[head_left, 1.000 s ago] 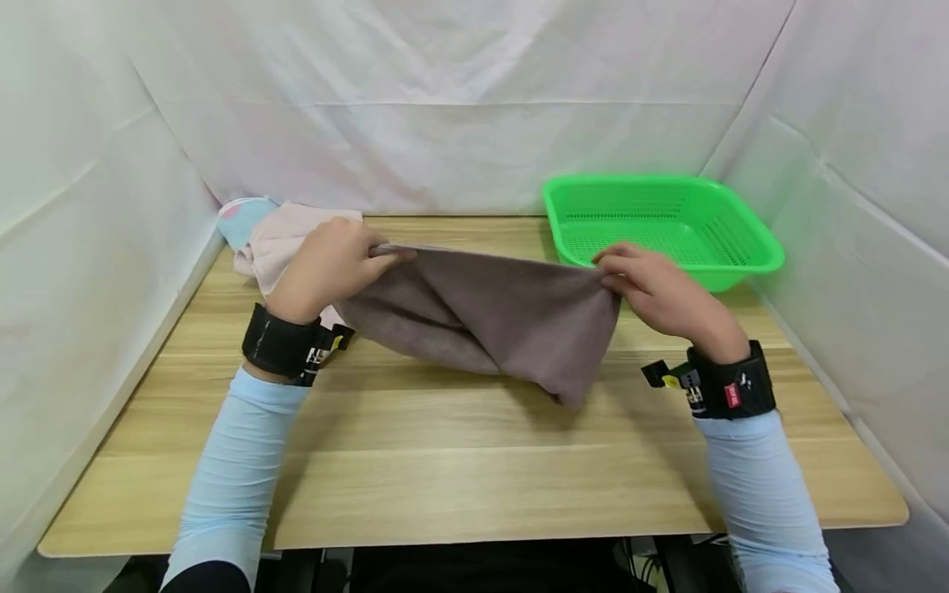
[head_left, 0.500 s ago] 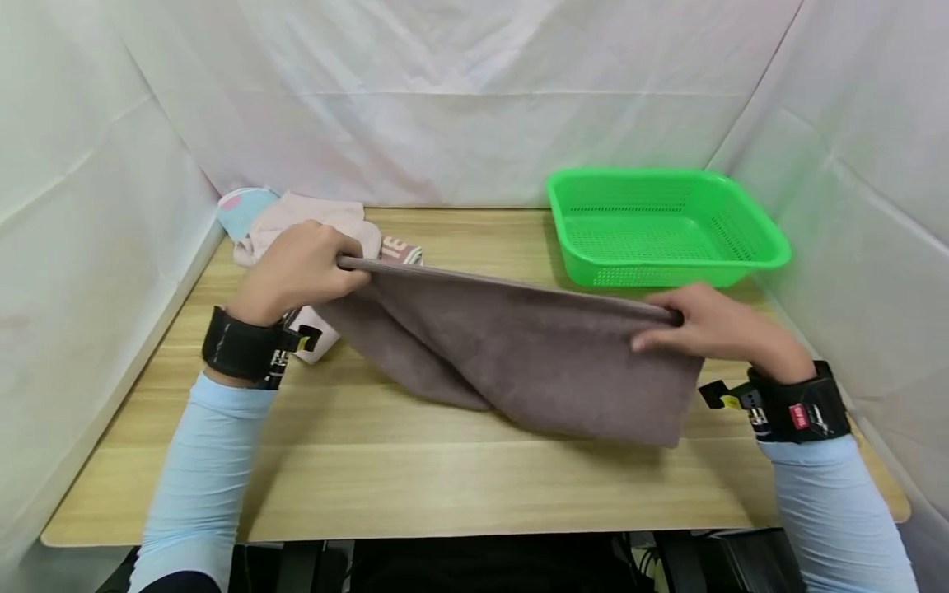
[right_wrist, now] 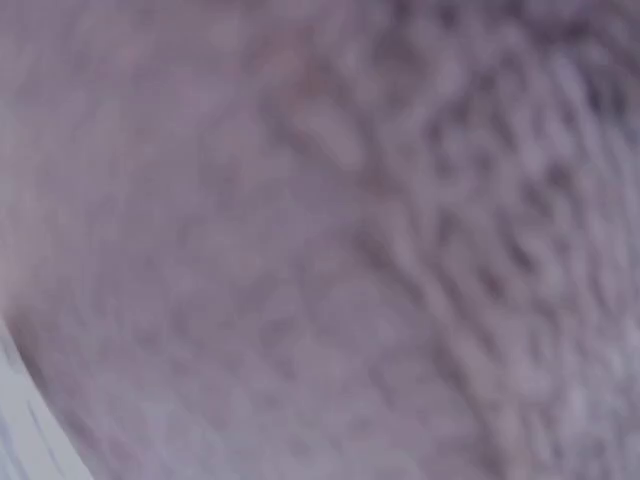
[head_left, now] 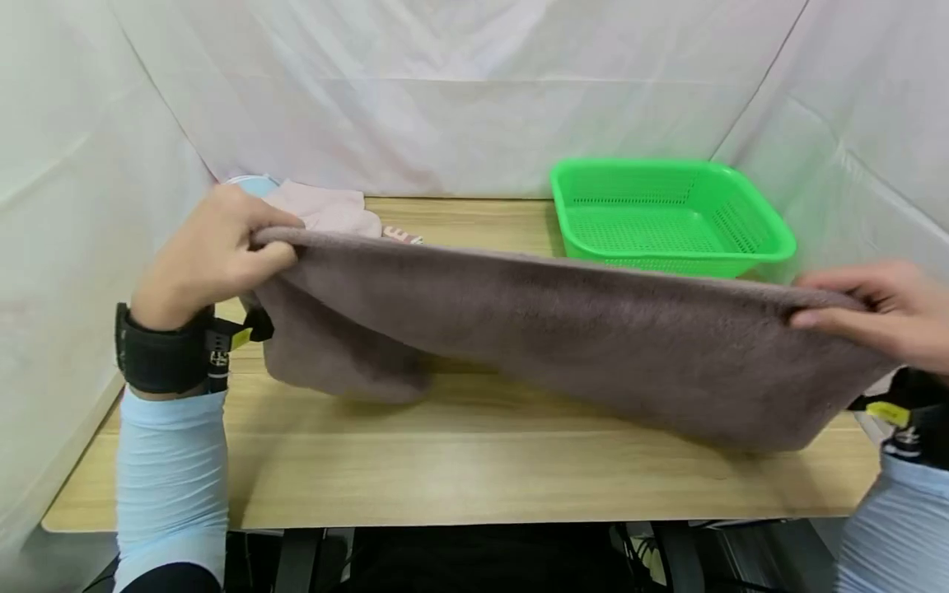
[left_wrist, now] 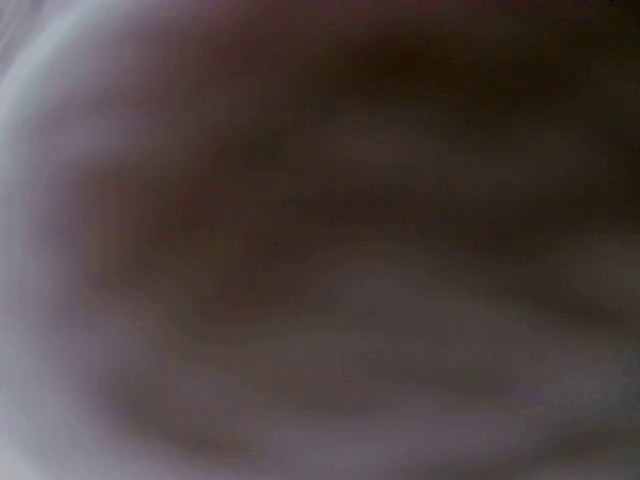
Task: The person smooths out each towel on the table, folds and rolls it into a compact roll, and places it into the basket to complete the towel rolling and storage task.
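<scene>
A grey-brown towel [head_left: 534,321] is stretched between both hands above the table, its lower part hanging in folds. At its upper left corner my left hand [head_left: 215,251] pinches the edge between thumb and fingers. My right hand [head_left: 882,309], near the right border of the head view, grips the upper edge at the other end. Dark, blurred cloth fills the left wrist view. In the right wrist view the towel's fuzzy surface [right_wrist: 250,250] covers nearly everything, hiding the fingers.
A green plastic basket [head_left: 675,218] stands at the back right of the wooden table [head_left: 474,486]. Behind my left hand lie a pale pink cloth [head_left: 326,207], a light blue item [head_left: 254,184] and a striped piece [head_left: 401,235]. White fabric walls [head_left: 474,99] enclose the table.
My hands have moved apart, left hand leftward and right hand rightward. The towel between them has spread from a short folded bundle into a long, wide stretch.
</scene>
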The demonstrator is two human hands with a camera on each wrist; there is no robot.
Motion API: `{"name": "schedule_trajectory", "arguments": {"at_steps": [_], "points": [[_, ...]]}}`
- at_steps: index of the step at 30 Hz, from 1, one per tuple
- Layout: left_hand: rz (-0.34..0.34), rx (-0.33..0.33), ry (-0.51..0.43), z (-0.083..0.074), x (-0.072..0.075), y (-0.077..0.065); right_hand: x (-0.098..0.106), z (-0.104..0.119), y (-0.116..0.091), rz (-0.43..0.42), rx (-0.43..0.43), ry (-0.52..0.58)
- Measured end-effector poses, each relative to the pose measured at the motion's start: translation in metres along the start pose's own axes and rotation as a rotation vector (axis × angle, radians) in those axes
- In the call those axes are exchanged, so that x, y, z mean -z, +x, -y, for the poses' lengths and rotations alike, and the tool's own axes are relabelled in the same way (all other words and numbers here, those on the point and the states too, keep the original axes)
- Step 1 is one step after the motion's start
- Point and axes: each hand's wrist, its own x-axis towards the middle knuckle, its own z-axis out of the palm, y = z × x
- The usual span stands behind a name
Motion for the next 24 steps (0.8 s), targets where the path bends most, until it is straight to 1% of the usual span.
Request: {"name": "schedule_trajectory", "arguments": {"at_steps": [1, 3, 5, 6, 7, 10, 12, 13, 14, 16, 18, 21, 24], "points": [[-0.015, 0.009, 0.000, 0.000, 0.002, 0.004, 0.007, 0.001, 0.003, -0.031, -0.081, -0.009], [-0.007, 0.062, 0.020, 0.005, 0.002, 0.014, 0.016, -0.002, 0.013, -0.058, -0.238, -0.039], [0.045, 0.113, 0.065, 0.018, -0.006, 0.027, 0.017, -0.014, 0.025, -0.064, -0.340, -0.073], [0.086, 0.144, 0.085, 0.026, -0.013, 0.034, 0.014, -0.022, 0.031, -0.060, -0.379, -0.099], [0.138, 0.165, 0.107, 0.035, -0.022, 0.040, 0.009, -0.031, 0.036, -0.050, -0.395, -0.126], [0.281, 0.204, 0.164, 0.064, -0.052, 0.050, -0.012, -0.059, 0.043, -0.035, -0.347, -0.158], [0.345, 0.238, 0.199, 0.079, -0.071, 0.054, -0.027, -0.073, 0.045, -0.011, -0.317, -0.205], [0.362, 0.258, 0.222, 0.085, -0.079, 0.054, -0.035, -0.078, 0.046, -0.005, -0.306, -0.223], [0.366, 0.277, 0.242, 0.090, -0.086, 0.055, -0.041, -0.083, 0.047, -0.005, -0.295, -0.235], [0.360, 0.323, 0.255, 0.098, -0.098, 0.053, -0.053, -0.089, 0.047, -0.006, -0.292, -0.252], [0.352, 0.353, 0.267, 0.101, -0.107, 0.049, -0.064, -0.094, 0.045, -0.018, -0.308, -0.239], [0.343, 0.379, 0.297, 0.094, -0.116, 0.038, -0.073, -0.098, 0.039, -0.002, -0.362, -0.216], [0.310, 0.348, 0.342, 0.077, -0.119, 0.023, -0.080, -0.101, 0.034, 0.071, -0.421, -0.228]]}}
